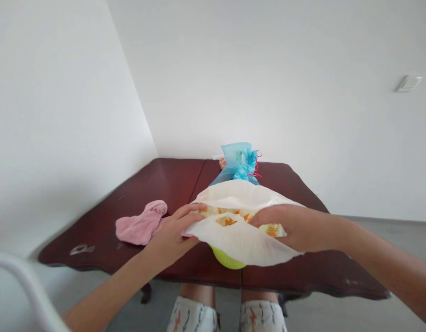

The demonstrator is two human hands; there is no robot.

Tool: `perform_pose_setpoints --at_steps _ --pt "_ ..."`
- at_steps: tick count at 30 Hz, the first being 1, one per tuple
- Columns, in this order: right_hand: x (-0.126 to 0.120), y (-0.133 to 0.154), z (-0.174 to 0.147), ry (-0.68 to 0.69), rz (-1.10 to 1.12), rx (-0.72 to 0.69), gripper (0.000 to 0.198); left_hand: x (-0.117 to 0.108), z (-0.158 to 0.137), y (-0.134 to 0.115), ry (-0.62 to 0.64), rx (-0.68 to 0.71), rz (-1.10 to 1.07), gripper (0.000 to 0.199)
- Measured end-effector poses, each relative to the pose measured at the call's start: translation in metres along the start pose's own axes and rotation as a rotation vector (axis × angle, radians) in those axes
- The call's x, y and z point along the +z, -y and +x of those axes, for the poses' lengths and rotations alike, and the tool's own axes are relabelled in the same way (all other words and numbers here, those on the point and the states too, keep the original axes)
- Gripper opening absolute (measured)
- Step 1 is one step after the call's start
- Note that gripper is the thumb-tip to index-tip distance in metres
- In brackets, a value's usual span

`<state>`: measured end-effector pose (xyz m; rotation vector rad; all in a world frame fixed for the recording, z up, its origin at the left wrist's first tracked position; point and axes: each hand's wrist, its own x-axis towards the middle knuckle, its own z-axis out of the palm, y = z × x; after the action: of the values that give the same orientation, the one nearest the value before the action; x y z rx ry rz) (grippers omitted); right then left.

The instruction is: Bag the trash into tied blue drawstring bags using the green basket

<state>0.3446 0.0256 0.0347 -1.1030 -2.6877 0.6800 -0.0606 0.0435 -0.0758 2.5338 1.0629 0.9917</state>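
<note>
A white plastic bag is spread wide over a yellow-green container, whose rounded bottom shows below it. Yellow and orange patterned material shows through the bag's opening; what it is I cannot make out. My left hand grips the left edge of the bag, fingers above and thumb below. At the right side, my right hand is closed on the bag, its fingertips reaching into the opening and partly hidden.
A pink cloth lies crumpled on the dark red wooden table, left of my left hand. Behind the white bag stands a blue translucent bag with pink ties, and an orange-and-white item is beside it. White walls border the table.
</note>
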Motion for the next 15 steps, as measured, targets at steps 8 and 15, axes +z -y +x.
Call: perform_pose_setpoints --at_steps 8,15 --pt "-0.017 -0.001 0.021 -0.034 0.114 0.121 0.037 -0.06 0.031 -0.043 0.25 0.273 -0.116 0.082" --pt "-0.013 -0.037 0.013 -0.316 0.468 0.153 0.078 -0.041 0.039 -0.074 0.367 0.481 -0.166 0.01"
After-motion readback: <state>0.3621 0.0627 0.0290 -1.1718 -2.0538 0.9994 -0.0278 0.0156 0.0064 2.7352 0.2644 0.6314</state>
